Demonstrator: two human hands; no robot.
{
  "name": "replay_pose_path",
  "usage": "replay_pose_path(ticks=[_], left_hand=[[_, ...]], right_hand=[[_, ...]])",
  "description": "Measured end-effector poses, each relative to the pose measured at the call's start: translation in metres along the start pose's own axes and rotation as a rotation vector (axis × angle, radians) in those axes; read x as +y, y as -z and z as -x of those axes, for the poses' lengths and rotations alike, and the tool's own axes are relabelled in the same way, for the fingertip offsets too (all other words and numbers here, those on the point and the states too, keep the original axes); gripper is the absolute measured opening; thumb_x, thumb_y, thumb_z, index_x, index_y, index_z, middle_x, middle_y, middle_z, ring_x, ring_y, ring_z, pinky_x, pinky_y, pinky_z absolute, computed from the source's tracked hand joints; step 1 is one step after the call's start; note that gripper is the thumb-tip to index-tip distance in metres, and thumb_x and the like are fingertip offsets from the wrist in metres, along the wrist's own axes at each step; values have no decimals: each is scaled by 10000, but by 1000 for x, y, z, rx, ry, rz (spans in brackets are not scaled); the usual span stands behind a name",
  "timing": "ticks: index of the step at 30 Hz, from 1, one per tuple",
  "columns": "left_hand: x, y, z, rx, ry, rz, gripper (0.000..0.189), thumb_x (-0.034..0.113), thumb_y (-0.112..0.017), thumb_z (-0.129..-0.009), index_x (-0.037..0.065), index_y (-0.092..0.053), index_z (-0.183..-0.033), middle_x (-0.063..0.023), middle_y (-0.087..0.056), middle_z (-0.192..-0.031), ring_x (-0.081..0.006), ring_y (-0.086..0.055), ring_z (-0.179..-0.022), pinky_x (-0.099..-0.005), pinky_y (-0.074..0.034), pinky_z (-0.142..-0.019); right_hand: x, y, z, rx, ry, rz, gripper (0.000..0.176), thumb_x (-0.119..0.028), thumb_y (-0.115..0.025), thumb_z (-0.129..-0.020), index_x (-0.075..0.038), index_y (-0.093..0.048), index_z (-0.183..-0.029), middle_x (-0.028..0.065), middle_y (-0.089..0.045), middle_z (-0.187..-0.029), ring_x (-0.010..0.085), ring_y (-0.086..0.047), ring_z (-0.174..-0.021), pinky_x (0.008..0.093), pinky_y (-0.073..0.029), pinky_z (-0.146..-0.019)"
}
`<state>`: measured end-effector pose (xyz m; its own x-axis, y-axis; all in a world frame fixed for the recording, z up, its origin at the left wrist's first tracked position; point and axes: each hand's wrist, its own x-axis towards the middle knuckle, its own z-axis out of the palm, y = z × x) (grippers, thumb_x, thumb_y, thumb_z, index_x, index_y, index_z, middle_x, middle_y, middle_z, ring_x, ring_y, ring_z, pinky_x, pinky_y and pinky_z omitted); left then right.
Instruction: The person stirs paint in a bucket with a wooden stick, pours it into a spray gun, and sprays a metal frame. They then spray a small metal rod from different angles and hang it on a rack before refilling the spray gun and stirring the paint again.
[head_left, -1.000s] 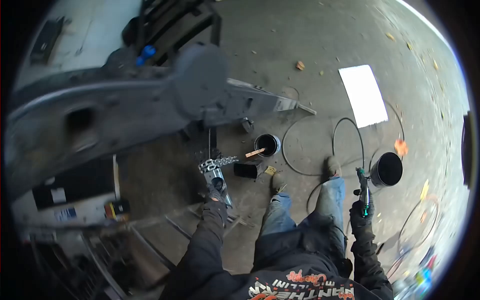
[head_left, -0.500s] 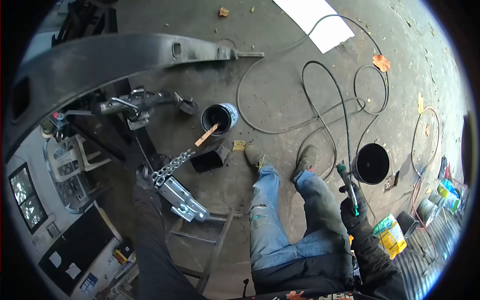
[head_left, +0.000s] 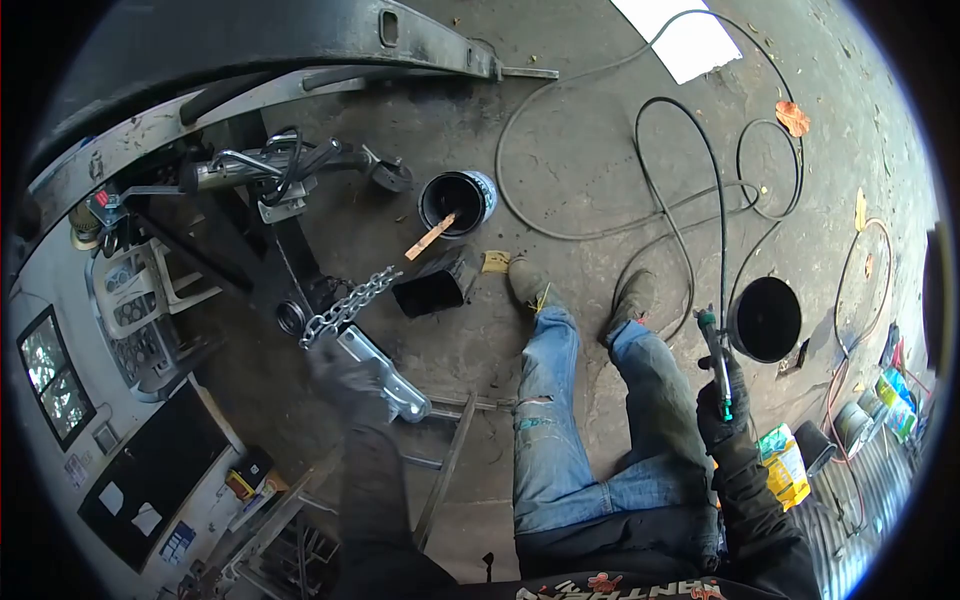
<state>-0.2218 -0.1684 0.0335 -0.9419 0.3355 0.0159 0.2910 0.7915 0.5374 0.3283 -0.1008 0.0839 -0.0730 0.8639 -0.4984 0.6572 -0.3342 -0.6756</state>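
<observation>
My left hand (head_left: 350, 375), dark-gloved and blurred by motion, is over the near end of the metal coupler (head_left: 395, 385), just below the chain (head_left: 350, 305); whether it grips anything is unclear. In my right hand (head_left: 722, 400), also gloved, is a spray gun (head_left: 716, 350) with green ends, beside a round black cup (head_left: 766, 320). A hose runs up from the gun. An open paint can (head_left: 482, 200) with a wooden stick (head_left: 432, 238) in it stands on the floor, near a black open container (head_left: 435, 290).
A large dark curved beam (head_left: 250, 40) crosses the upper left. Black hose (head_left: 590, 237) loops over the floor. A white sheet (head_left: 680, 45) lies at the top. Metal frame bars (head_left: 450, 460) are low left of my legs. Bags (head_left: 787, 475) lie at the right.
My left hand has moved right, from beside the chain's lower left onto the coupler. The view has shifted, showing more beneath the beam. My right hand still holds the gun.
</observation>
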Motion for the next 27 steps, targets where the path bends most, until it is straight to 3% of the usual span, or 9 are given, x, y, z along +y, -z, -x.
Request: replay_pose_path(ticks=[3, 5, 8, 9, 10, 14, 17, 23, 27], left_hand=[[-53, -75, 46, -271, -88, 174, 280, 258, -597, -1020, 13, -646, -1146, -77, -683, -881, -181, -623, -758, -352, -534, -722], [-73, -122, 36, -383, 44, -9, 292, 262, -599, -1019, 10, -639, -1160, -85, -682, -900, -189, -626, -777, -355, -534, -729], [-106, -169, 17, -447, 188, -204, 311, 267, -602, -1018, 5, -628, -1182, -96, -680, -929, -202, -630, -807, -359, -535, -740], [-115, -184, 11, -443, 230, -240, 317, 268, -602, -1017, 3, -624, -1189, -100, -679, -939, -207, -631, -817, -361, -535, -743], [-124, -196, 8, -430, 268, -249, 324, 270, -603, -1017, 1, -621, -1197, -103, -679, -949, -211, -632, -826, -362, -535, -747], [-149, -222, 28, -361, 359, -301, 353, 277, -607, -1015, -6, -606, -1226, -118, -677, -988, -228, -637, -866, -368, -536, -761], [-154, -223, 51, -290, 389, -266, 375, 282, -610, -1013, -11, -596, -1248, -130, -675, -1017, -241, -641, -895, -372, -537, -771], [-155, -197, 49, -403, 359, 98, 422, 292, -615, -1011, -21, -574, -1291, -152, -672, -1076, -267, -648, -954, -381, -538, -792], [-161, -202, 15, -277, 442, 1, 455, 298, -619, -1009, -28, -560, -1320, -167, -670, -1115, -284, -653, -993, -386, -539, -807]], right_hand=[[3, -10, -8, 30, 132, 157, 418, -34, -562, -847, -67, -626, -1259, 192, -692, -1056, 399, -669, -924, 460, -529, -788], [9, -7, -9, -65, 199, 327, 412, 70, -489, -823, -1, -613, -1209, 172, -670, -1063, 341, -659, -987, 370, -510, -818], [20, 1, -16, -135, 95, 265, 348, 61, -499, -812, 3, -646, -1123, 178, -675, -1057, 380, -660, -914, 398, -512, -774], [26, 4, -18, -71, 207, 318, 318, -15, -529, -894, -7, -603, -1202, 119, -671, -1022, 266, -648, -775, 356, -499, -685], [39, 0, -22, -46, 37, 149, 314, -79, -533, -940, -21, -572, -1246, 82, -650, -982, 192, -609, -724, 323, -479, -648], [77, -9, -33, 35, -156, -88, 389, -202, -539, -1020, -59, -483, -1378, 21, -580, -1014, 47, -522, -662, 225, -442, -569], [79, -17, -47, 25, -274, -247, 438, -289, -530, -1043, -65, -449, -1411, 36, -593, -1083, 59, -538, -690, 238, -466, -591], [62, -30, -65, -34, -29, 22, 389, -51, -535, -944, -69, -521, -1332, 27, -584, -1008, 88, -555, -627, 263, -484, -517], [63, -25, -55, -54, -24, 50, 369, -90, -576, -938, -72, -537, -1305, 26, -595, -996, 101, -566, -684, 268, -482, -589]])
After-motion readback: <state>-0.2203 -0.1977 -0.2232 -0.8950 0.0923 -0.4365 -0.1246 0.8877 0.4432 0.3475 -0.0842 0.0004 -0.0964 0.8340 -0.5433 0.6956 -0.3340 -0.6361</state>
